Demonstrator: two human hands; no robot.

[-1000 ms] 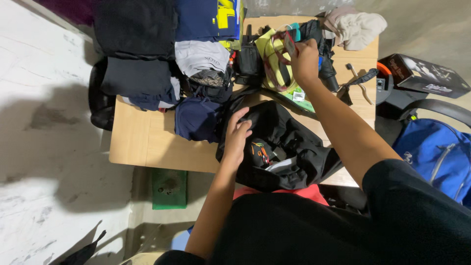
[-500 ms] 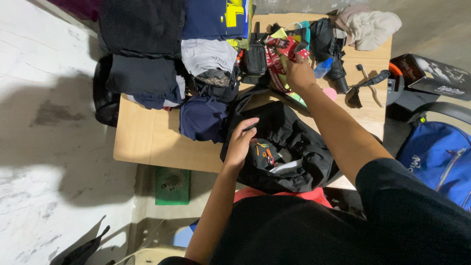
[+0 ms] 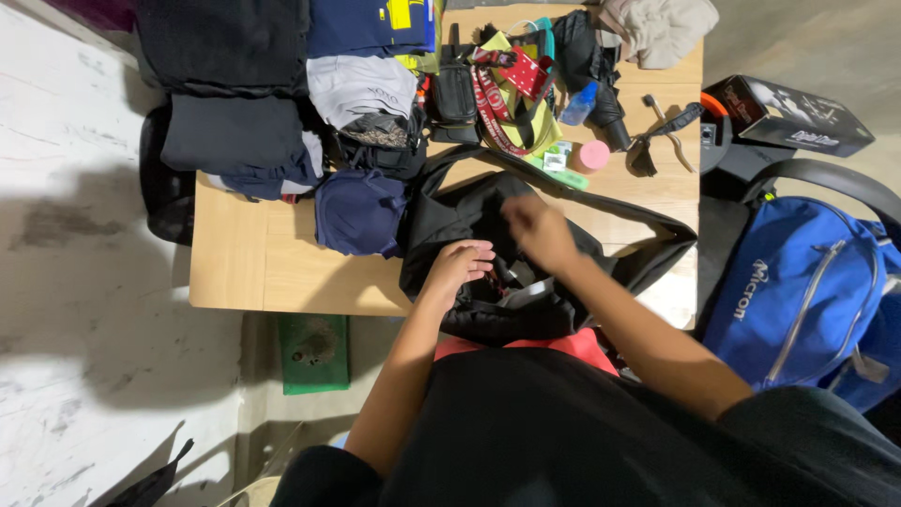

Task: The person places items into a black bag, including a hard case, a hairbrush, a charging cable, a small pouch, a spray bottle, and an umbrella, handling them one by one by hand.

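- The left hand rests on the open mouth of the black bag, fingers curled loosely on the edge of the fabric; I cannot tell if it really grips the fabric.
- The right hand is over the middle of the same bag, blurred, fingers pointing toward the far side of the table. If it holds something, the picture does not show it.
- The black bag lies at the near edge of the wooden table, a little right of the middle, and part of it hangs over that edge toward the person. Its long black strap runs across the table toward the right edge.
- Inside the opening, a light grey or white item is visible; its kind is not clear.
- Just left of the bag, touching it, is a folded navy cloth.
- Along the far left part of the table are stacks of folded dark clothes, with a grey folded garment beside them.
- Near the far edge, in the middle, lies a red patterned strap on a yellow-green thing.
- A small pink round object and a blue bottle lie toward the far right corner.
- A beige cloth is at the far right corner.
- Right of the table, on the floor side, stands a blue backpack.
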